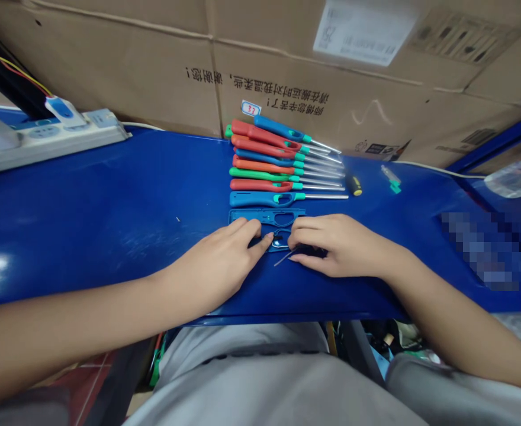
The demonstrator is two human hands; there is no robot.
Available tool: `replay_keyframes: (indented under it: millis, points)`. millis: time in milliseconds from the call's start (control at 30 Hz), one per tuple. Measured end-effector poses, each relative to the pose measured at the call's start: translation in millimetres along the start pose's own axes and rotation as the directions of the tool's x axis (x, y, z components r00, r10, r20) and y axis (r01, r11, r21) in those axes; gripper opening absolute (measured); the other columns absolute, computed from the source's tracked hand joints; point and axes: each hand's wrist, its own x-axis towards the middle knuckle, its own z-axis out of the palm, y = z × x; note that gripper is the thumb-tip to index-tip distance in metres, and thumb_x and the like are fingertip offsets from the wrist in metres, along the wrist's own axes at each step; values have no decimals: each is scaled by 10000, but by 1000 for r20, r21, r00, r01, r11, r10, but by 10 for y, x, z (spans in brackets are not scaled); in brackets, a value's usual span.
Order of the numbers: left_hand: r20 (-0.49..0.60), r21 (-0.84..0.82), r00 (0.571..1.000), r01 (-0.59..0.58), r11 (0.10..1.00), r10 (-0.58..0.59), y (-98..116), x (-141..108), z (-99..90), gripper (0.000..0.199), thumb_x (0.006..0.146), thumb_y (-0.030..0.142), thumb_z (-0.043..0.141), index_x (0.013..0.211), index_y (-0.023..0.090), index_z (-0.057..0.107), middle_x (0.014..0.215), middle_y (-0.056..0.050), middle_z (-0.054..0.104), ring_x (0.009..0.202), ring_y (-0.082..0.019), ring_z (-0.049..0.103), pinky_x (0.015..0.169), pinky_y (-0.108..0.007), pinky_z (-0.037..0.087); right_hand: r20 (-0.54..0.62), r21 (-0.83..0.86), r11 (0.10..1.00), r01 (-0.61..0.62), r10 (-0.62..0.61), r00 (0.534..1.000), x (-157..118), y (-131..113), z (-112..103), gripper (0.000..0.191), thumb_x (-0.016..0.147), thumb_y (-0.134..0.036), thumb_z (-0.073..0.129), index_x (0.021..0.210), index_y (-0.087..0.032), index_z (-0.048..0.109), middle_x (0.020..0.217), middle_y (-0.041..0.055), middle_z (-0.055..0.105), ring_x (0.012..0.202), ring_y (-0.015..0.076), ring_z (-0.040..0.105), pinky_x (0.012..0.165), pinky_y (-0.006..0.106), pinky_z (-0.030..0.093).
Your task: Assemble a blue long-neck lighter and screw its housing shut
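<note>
In the head view, my left hand (227, 251) grips the left part of a blue lighter handle shell (282, 233), its thumb and forefinger by the trigger opening. My right hand (331, 244) is closed at the right end of that shell. A thin, pale wire-like strip (282, 259) pokes out between its thumb and fingers. Small dark and whitish parts sit at the trigger opening; my fingers hide the rest. Just beyond my fingertips lies a second blue half shell (267, 217), its hollow side up.
Behind the shells lies a row of long-nosed lighters (264, 185) with red, blue, green and orange handles. A small yellow-and-black tool (354, 184) and a clear piece with a green end (391, 178) lie right. A cardboard box (154, 71) backs the blue table (87, 225); a power strip (47, 139) lies left.
</note>
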Motion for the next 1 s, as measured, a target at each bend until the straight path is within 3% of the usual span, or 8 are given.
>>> replay_keyframes:
  millis: [267, 500, 667, 1000]
  points:
    - [-9, -37, 1000, -14, 999, 14, -38, -11, -46, 434, 1030, 151, 442, 1446, 148, 564, 1215, -148, 617, 1080, -294, 598, 914, -434, 543, 4, 40, 999, -16, 16, 1000, 10, 3, 19, 117, 1000, -291, 599, 1006, -185, 648, 1006, 66, 690, 843, 172, 633, 725, 275, 459]
    - [0, -87, 999, -37, 996, 37, -49, 5, -81, 429, 985, 96, 482, 1359, 224, 647, 1348, -130, 591, 1137, -306, 585, 942, -474, 552, -35, 39, 999, -20, 21, 999, 8, 35, 40, 252, 1024, -329, 578, 825, -177, 615, 890, 41, 648, 729, 137, 578, 638, 255, 400]
    - [14, -89, 998, -67, 994, 69, -62, 13, -84, 430, 973, 103, 502, 1358, 218, 655, 1324, -135, 597, 1140, -315, 572, 936, -472, 553, -11, 21, 998, -54, 54, 998, 5, 37, 56, 81, 994, -268, 617, 1007, -190, 635, 973, 39, 685, 778, 154, 610, 651, 258, 403]
    - [7, -80, 999, -47, 996, 48, -61, 14, -90, 411, 994, 113, 486, 1336, 240, 672, 1347, -109, 597, 1140, -290, 575, 966, -451, 542, -25, -25, 998, -59, 58, 998, 7, 14, 78, 101, 1004, -252, 585, 1054, -185, 641, 1031, 57, 687, 833, 172, 645, 661, 271, 437]
